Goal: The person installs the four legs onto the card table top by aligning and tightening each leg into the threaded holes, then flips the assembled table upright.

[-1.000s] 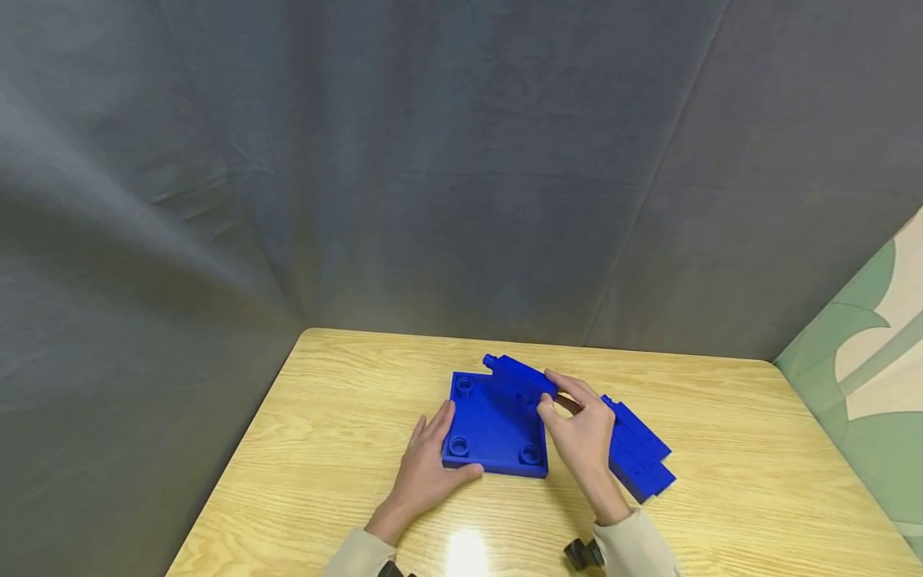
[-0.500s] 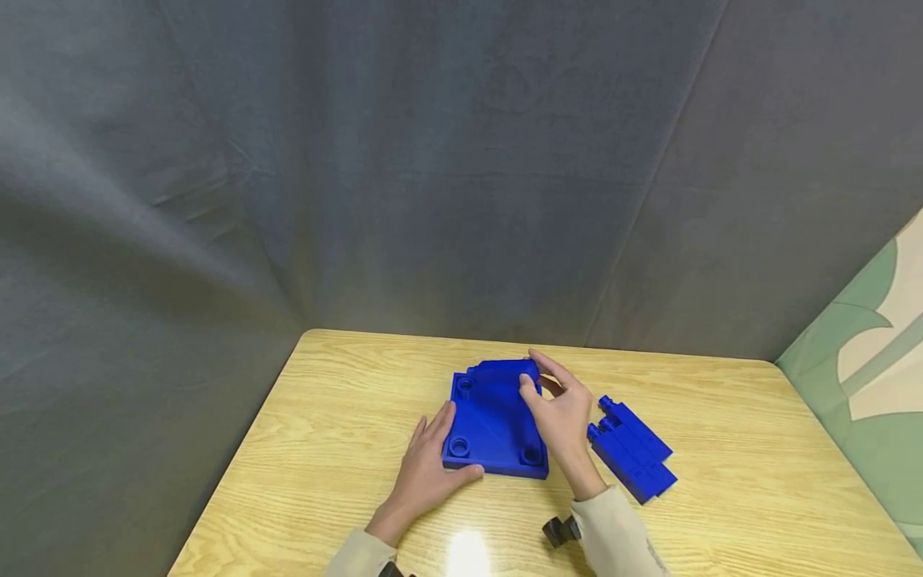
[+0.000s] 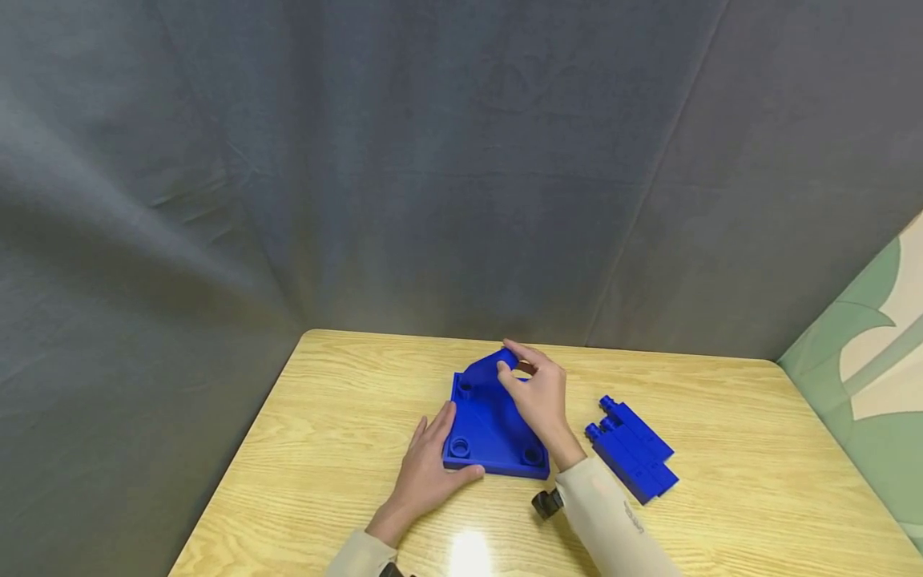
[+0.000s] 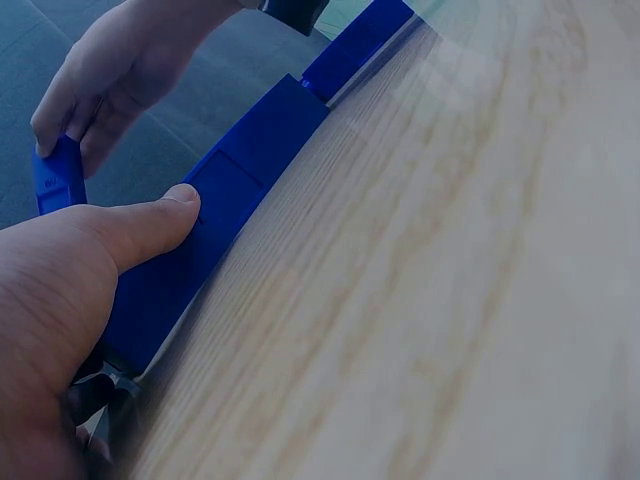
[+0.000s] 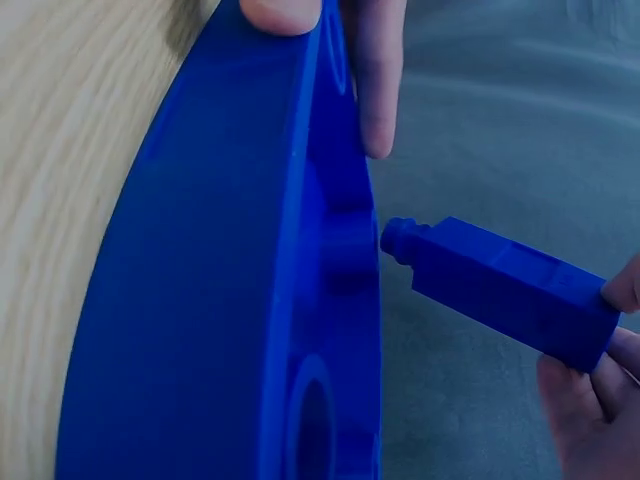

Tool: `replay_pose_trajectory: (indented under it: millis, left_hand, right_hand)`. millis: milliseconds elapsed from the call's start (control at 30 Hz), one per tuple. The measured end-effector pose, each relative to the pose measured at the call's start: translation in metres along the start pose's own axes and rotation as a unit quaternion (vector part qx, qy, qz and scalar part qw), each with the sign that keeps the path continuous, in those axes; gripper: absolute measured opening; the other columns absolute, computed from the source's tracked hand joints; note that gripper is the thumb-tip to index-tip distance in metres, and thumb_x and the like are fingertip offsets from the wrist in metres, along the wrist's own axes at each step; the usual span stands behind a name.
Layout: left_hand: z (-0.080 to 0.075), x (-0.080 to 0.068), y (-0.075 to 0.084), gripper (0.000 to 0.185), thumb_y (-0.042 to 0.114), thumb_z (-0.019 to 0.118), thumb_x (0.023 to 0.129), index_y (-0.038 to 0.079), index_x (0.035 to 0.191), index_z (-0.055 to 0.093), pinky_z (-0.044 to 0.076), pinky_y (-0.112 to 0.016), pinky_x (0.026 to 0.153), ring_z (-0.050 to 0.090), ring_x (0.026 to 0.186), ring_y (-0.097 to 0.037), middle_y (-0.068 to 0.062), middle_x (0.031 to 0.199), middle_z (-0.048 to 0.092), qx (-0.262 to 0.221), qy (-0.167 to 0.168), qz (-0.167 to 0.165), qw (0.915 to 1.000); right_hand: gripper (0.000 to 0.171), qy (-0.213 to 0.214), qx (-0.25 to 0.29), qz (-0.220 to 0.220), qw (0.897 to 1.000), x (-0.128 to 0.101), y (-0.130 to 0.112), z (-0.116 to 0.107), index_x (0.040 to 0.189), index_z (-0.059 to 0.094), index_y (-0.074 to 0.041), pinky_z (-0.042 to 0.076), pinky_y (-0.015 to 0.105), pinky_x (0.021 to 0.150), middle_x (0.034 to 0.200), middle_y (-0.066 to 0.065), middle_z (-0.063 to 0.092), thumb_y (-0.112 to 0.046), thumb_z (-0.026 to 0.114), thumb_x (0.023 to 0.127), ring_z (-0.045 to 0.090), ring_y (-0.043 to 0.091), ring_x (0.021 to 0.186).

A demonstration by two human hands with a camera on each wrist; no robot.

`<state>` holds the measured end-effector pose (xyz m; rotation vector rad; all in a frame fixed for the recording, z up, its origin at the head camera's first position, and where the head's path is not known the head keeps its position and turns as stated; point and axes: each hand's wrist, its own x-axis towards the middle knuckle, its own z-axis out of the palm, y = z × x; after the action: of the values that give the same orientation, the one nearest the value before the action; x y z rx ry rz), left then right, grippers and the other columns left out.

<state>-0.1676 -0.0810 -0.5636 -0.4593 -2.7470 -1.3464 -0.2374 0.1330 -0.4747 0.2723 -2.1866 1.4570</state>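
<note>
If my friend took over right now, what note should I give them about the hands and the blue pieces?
Left hand: flat on the table, thumb and fingers bracing the plate at its near-left corner.
Right hand: pinches a peg block by one end, peg aimed at the plate, above its far edge.
Plate: flat on the table, four round sockets, none filled.
Spare blocks: lying to the plate's right.
Done: one block picked up.
Left: probably seating that peg, then the spares.
</note>
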Motion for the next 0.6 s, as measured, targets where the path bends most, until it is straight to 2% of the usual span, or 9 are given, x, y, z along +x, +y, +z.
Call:
replay_pose_trajectory:
  millis: [167, 333, 467, 600]
  left_hand:
    - [0.001, 0.000, 0.000, 0.117, 0.061, 0.087, 0.087, 0.008, 0.176, 0.031, 0.020, -0.075, 0.132, 0.021, 0.164, -0.058, -0.013, 0.181, 0.032, 0.007, -0.004, -0.003, 1.0000]
    - [0.000, -0.001, -0.002, 0.117, 0.061, 0.087, 0.087, 0.007, 0.175, 0.032, 0.021, -0.077, 0.131, 0.022, 0.163, -0.059, -0.014, 0.180, 0.033, 0.013, -0.001, -0.001, 0.9999]
    - [-0.002, -0.001, -0.002, 0.117, 0.061, 0.087, 0.088, 0.006, 0.175, 0.032, 0.020, -0.075, 0.132, 0.022, 0.164, -0.058, -0.014, 0.180, 0.034, 0.009, 0.000, 0.001, 1.0000]
    - [-0.003, -0.001, -0.001, 0.116, 0.060, 0.088, 0.088, 0.006, 0.175, 0.032, 0.019, -0.075, 0.132, 0.021, 0.164, -0.057, -0.015, 0.180, 0.033, 0.005, -0.002, -0.001, 1.0000]
  right_hand:
    - [0.040, -0.026, -0.046, -0.009, 0.999, 0.004, 0.000, 0.001, 0.131, 0.080, 0.001, 0.068, 0.053, 0.092, 0.125, 0.020, 0.080, -0.003, 0.085, 0.092, 0.080, 0.037, 0.103]
    - [0.040, -0.054, -0.069, -0.053, 0.995, 0.011, -0.003, 0.006, 0.132, 0.079, 0.002, 0.067, 0.057, 0.090, 0.121, 0.021, 0.080, -0.004, 0.084, 0.093, 0.078, 0.037, 0.101]
    - [0.039, -0.078, -0.064, -0.063, 0.993, 0.016, -0.003, 0.011, 0.134, 0.079, 0.002, 0.068, 0.053, 0.091, 0.123, 0.019, 0.079, -0.004, 0.084, 0.095, 0.077, 0.035, 0.102]
    - [0.038, -0.107, -0.027, -0.038, 0.993, 0.022, -0.002, 0.013, 0.136, 0.077, 0.001, 0.067, 0.051, 0.097, 0.126, 0.019, 0.077, -0.005, 0.082, 0.099, 0.076, 0.034, 0.106]
